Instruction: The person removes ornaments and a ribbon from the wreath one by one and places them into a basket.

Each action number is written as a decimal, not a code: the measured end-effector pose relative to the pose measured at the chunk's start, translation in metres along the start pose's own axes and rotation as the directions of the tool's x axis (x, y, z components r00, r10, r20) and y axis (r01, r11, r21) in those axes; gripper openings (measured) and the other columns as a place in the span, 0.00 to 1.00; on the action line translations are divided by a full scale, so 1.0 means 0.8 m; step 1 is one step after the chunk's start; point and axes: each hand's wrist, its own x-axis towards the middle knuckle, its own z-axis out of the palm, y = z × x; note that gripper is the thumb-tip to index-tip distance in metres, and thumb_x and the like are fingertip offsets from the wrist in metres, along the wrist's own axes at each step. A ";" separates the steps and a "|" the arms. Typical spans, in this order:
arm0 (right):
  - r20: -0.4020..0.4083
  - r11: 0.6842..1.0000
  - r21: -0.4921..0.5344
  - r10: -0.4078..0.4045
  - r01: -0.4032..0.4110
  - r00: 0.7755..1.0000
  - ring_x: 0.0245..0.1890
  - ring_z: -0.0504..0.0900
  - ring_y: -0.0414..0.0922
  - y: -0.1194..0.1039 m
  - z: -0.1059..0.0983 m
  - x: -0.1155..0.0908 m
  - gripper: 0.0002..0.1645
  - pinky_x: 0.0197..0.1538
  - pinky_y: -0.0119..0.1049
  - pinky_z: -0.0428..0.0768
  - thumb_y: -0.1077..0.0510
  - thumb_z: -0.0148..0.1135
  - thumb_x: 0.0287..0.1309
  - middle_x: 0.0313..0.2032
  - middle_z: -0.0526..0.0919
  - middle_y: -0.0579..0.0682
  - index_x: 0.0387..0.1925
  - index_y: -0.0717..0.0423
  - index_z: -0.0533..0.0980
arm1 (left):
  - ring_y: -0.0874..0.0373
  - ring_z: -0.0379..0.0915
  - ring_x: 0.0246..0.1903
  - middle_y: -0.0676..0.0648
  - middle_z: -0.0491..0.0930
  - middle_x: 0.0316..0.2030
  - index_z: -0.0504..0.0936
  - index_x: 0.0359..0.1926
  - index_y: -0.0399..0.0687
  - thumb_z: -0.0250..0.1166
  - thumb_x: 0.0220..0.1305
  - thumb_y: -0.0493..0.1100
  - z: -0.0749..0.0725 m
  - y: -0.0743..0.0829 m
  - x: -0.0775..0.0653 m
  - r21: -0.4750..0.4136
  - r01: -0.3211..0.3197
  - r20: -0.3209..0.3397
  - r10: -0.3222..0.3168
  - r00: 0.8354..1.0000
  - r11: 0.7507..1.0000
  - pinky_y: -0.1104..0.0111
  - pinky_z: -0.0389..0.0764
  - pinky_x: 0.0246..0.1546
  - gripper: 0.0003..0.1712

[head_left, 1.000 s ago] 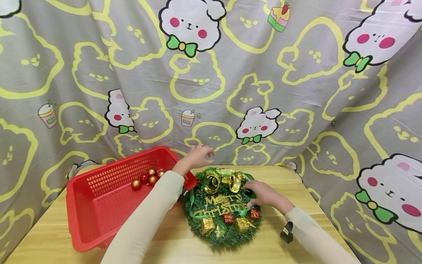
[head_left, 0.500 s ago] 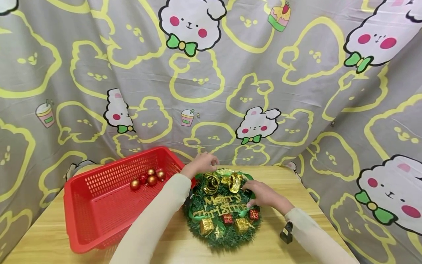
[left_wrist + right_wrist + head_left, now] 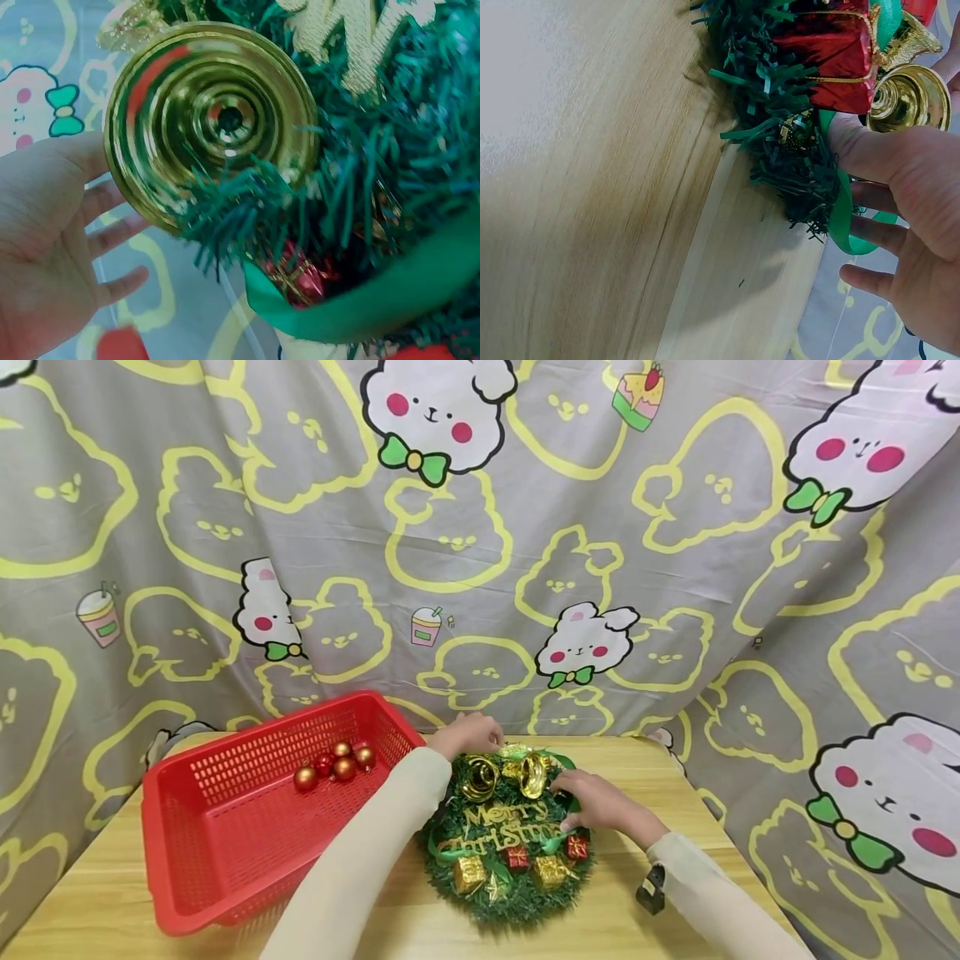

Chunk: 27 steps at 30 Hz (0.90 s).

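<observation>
A green tinsel Christmas wreath [image 3: 510,893] lies on the table, with gold "Merry Christmas" lettering [image 3: 504,828], two gold bells [image 3: 480,778] and small wrapped boxes. My left hand [image 3: 468,733] reaches over the wreath's far left edge. In the left wrist view its fingers [image 3: 112,238] extend beside and behind the left bell [image 3: 214,124], the index tip hidden by it. At the right edge my right hand [image 3: 600,802] grips the wreath. The right wrist view shows its thumb [image 3: 862,150] on top of the tinsel and its fingers around the rim by a green ribbon [image 3: 844,217].
A red plastic basket [image 3: 172,843] stands on the left, close beside the wreath, with several gold and red ball ornaments [image 3: 343,767] inside. Behind the wooden table [image 3: 660,760] hangs a grey patterned curtain [image 3: 480,593].
My left hand has moved right and down, from above the basket's far right corner to the wreath's top left. My right hand stays at the wreath's right edge.
</observation>
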 end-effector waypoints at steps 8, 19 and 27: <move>-0.001 1.000 -0.010 0.000 0.000 1.000 0.54 0.82 0.57 -0.001 -0.001 0.001 0.39 0.55 0.53 0.80 0.47 0.78 0.48 0.56 0.81 0.56 0.60 0.59 0.78 | 0.60 0.60 0.31 0.55 0.66 0.26 0.77 0.28 0.47 0.58 0.72 0.37 0.006 0.004 0.010 -0.024 0.051 0.080 -0.049 0.996 0.998 0.48 0.58 0.66 0.11; -0.007 1.000 -0.009 -0.008 0.008 1.000 0.55 0.82 0.57 -0.003 -0.001 0.000 0.39 0.56 0.53 0.80 0.47 0.78 0.49 0.56 0.81 0.57 0.60 0.61 0.77 | 0.58 0.44 0.15 0.54 0.50 0.11 0.58 0.09 0.52 0.62 0.68 0.34 0.021 0.008 0.020 -0.058 0.129 0.039 -0.127 0.991 0.990 0.40 0.51 0.75 0.32; -0.007 1.000 -0.009 -0.003 0.003 1.000 0.54 0.82 0.58 -0.004 -0.002 0.000 0.39 0.55 0.54 0.80 0.48 0.79 0.48 0.56 0.81 0.58 0.60 0.62 0.77 | 0.59 0.45 0.14 0.54 0.51 0.10 0.59 0.08 0.52 0.59 0.69 0.34 0.015 0.006 0.017 -0.066 0.102 -0.012 -0.103 0.995 0.993 0.43 0.59 0.72 0.33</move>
